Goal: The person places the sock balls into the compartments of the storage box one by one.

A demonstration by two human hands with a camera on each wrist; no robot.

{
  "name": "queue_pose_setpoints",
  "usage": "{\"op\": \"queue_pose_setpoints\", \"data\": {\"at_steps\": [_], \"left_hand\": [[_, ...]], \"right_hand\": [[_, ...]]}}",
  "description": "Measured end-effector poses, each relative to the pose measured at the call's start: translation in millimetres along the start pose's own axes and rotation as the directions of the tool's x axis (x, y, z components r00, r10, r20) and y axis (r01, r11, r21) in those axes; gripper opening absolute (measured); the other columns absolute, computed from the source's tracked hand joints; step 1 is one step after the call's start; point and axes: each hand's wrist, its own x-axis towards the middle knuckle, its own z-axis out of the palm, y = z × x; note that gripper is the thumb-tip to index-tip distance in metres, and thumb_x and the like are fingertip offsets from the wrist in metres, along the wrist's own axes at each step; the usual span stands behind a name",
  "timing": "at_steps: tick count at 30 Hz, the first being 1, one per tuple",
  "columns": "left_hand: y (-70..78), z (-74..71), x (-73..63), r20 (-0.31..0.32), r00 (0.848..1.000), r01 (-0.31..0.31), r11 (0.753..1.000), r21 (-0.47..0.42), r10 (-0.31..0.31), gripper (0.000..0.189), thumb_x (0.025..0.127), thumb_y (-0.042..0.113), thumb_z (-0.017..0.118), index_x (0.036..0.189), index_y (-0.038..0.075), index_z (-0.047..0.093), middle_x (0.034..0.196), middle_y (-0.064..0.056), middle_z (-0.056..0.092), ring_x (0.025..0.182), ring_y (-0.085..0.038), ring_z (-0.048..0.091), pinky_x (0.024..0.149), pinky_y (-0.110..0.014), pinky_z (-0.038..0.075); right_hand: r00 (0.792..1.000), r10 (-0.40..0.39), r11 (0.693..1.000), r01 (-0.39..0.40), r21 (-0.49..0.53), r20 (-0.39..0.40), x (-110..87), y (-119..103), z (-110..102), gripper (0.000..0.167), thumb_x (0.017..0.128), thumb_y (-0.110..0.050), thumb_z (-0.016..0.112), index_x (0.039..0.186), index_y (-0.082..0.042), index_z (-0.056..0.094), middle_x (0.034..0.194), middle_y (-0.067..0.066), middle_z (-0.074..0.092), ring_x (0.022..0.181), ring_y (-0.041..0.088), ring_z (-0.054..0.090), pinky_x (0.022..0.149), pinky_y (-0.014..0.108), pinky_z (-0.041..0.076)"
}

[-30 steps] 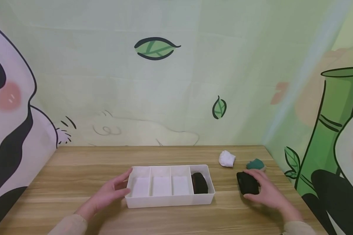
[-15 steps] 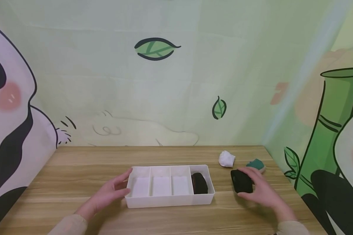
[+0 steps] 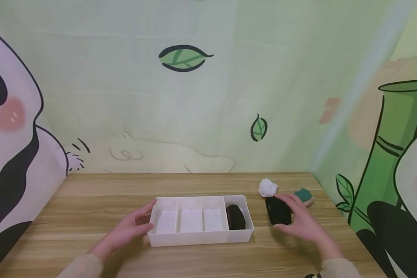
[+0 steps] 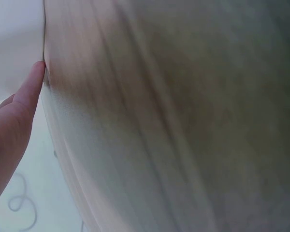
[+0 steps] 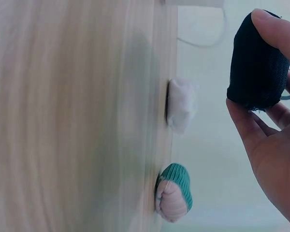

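A rolled-up black sock (image 3: 278, 211) is pinched between the thumb and fingers of my right hand (image 3: 304, 222), just above the table to the right of a white box (image 3: 199, 238). Its knitted fabric shows in the right wrist view, where the right hand (image 5: 280, 154) holds it from the side. My left hand (image 3: 133, 224) touches the box's left end with thumb and fingertips spread. In the left wrist view one straight digit of the left hand (image 4: 17, 121) meets the white wall. Another dark rolled sock (image 3: 236, 217) sits in the box's rightmost compartment.
Behind the right hand lie a rolled white sock (image 3: 268, 188) and a green-and-pale rolled sock (image 3: 304, 196), both on the wooden table (image 3: 100, 193). A printed cloth backdrop (image 3: 212, 96) rises directly behind the table's far edge.
My right hand has carried the black sock leftward and slightly away from me, toward the box. The left hand and the box have stayed in place.
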Motion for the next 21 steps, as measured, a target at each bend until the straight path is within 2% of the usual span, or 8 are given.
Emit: {"op": "queue_pose_setpoints", "data": {"at_steps": [6,12,21], "left_hand": [[0.0,-0.2,0.3,-0.004,1.0,0.006,1.0,0.013,-0.006,0.074,0.096,0.01,0.064,0.157,0.006,0.023,0.157,-0.029,0.022,0.131,-0.052,0.041,0.092,-0.028,0.048],[-0.1,-0.1,0.0,-0.002,1.0,-0.001,1.0,0.007,0.001,0.075,0.096,0.011,0.065,0.157,0.006,0.023,0.157,-0.029,0.021,0.132,-0.052,0.041,0.09,-0.022,0.047],[1.4,-0.1,-0.3,-0.001,1.0,-0.003,1.0,0.016,0.003,0.075,0.096,0.012,0.065,0.157,0.006,0.023,0.157,-0.028,0.022,0.131,-0.051,0.042,0.089,-0.02,0.046]], "right_hand": [[1.0,-0.005,1.0,0.005,0.015,0.004,7.1,-11,-1,0.087,0.066,-0.014,0.093,0.141,-0.009,0.05,0.135,0.016,0.049,0.12,0.034,0.05,0.09,0.056,0.048],[1.0,-0.001,0.999,0.0,0.041,0.019,13.9,-20,-1,0.087,0.067,-0.011,0.092,0.143,-0.011,0.048,0.139,0.021,0.044,0.124,0.041,0.046,0.092,0.06,0.046],[0.999,-0.043,0.998,0.041,0.05,0.023,21.9,-32,0,0.091,0.065,-0.013,0.093,0.143,-0.011,0.048,0.141,0.011,0.044,0.125,0.031,0.046,0.095,0.057,0.046]]}}
